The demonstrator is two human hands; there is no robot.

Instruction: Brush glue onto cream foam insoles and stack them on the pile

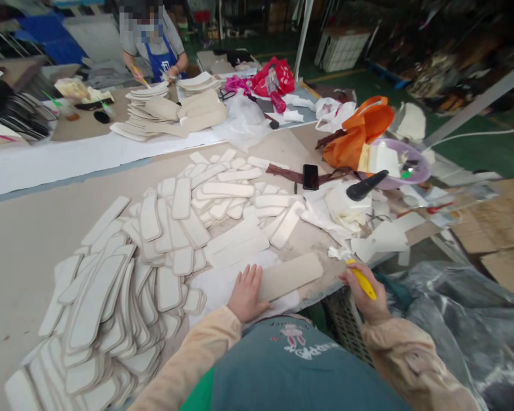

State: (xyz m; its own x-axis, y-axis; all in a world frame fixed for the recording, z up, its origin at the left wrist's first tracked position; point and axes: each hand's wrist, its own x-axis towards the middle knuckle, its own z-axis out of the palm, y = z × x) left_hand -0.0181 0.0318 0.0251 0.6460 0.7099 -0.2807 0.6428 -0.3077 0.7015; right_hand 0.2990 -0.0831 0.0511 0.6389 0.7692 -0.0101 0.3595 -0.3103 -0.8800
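Note:
My left hand (pixel 246 292) lies flat on the near end of a long beige rounded strip (pixel 293 275) that rests on white paper at the table's front edge. My right hand (pixel 365 292) is closed around a yellow-handled tool (pixel 361 279) just off the table's right corner; its working tip is by a white scrap (pixel 339 252). To the left spreads a large heap of pale rounded strips (pixel 111 297), and more strips (pixel 223 200) lie fanned across the middle of the table.
A black phone (pixel 310 176), a black brush handle (pixel 365 186), an orange bag (pixel 360 134) and a purple bowl (pixel 415 165) sit at the right. Across the table a person in a blue apron (pixel 160 57) works beside stacked soles (pixel 163 108). Grey plastic sheeting (pixel 458 308) lies at lower right.

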